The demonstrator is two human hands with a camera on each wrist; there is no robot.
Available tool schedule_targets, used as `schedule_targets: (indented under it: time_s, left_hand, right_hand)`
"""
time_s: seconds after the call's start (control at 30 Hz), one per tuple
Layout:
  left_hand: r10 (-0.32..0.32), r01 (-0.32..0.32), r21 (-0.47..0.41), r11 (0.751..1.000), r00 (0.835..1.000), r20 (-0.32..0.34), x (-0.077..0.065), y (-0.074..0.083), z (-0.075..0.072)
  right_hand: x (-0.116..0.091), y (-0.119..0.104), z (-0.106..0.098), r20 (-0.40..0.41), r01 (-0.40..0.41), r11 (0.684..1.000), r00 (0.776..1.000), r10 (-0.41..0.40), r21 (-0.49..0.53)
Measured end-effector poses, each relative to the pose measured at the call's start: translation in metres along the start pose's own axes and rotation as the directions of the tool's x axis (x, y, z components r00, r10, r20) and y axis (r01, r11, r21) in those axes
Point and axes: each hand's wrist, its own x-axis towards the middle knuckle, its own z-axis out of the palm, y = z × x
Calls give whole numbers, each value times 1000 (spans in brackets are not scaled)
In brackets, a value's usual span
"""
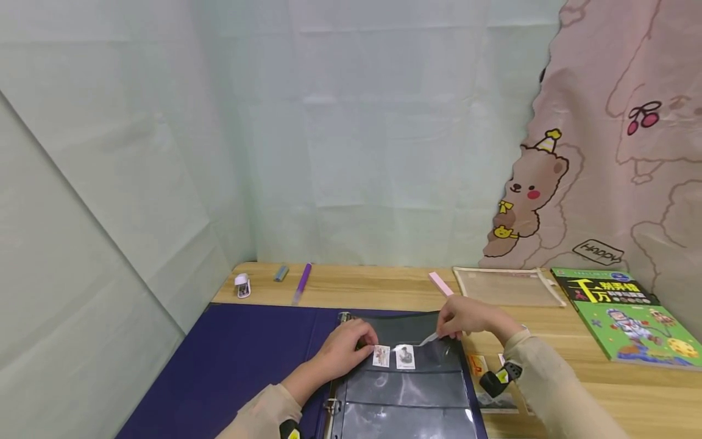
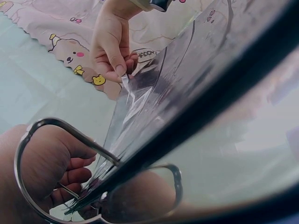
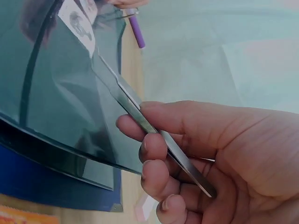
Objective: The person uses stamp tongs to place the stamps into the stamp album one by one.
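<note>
My right hand point(image 1: 466, 317) holds metal tweezers point(image 3: 122, 99) between thumb and fingers. Their tips meet the edge of a white-bordered stamp point(image 1: 406, 357) with a dark figure; whether they grip it I cannot tell. That stamp lies at the top pocket row of a black album page point(image 1: 406, 388) with glossy clear pockets. To its left sits a second, reddish stamp point(image 1: 381, 356). My left hand point(image 1: 347, 344) rests on the page beside this second stamp, fingers bent. In the left wrist view its fingertips are partly hidden behind a metal binder ring point(image 2: 21, 163) and the page edge.
The binder's dark blue cover point(image 1: 247, 353) lies open at left. Behind it are a small white clipper-like item point(image 1: 242, 285), a grey-blue block point(image 1: 281, 273) and a purple pen point(image 1: 303, 282). A pink strip point(image 1: 440, 283), mesh pouch point(image 1: 507, 286), green book point(image 1: 631, 323) and partly covered cards point(image 1: 496, 402) lie rightward.
</note>
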Motion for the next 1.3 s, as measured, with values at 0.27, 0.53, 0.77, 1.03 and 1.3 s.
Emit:
schedule_targets:
  time_s: [0.27,0.53,0.77,1.03,1.3]
  left_hand:
    - [10,-10,3,1000,1000,-3,-1,-1,0]
    - [13,-13,4,1000,1000,-9,-1,-1,-3]
    - [19,-19,5,1000,1000,-18,-1,-2,0]
    - [5,-5,17,1000,1000,-4,-2,1,-2]
    - [-3,3,25,1000,1000,3,0,2,-5]
  right_hand:
    - [-9,5,-11,-52,-23,1000,998,24,7]
    - [-22,3,-21,-99,-13,1000,995,15,18]
    - [-45,4,-29,-156,0,998,988,10,64]
    - [-75,11,-35,-250,14,999,968,-6,33]
    - [-101,17,-33,-303,104,993,949,-82,59]
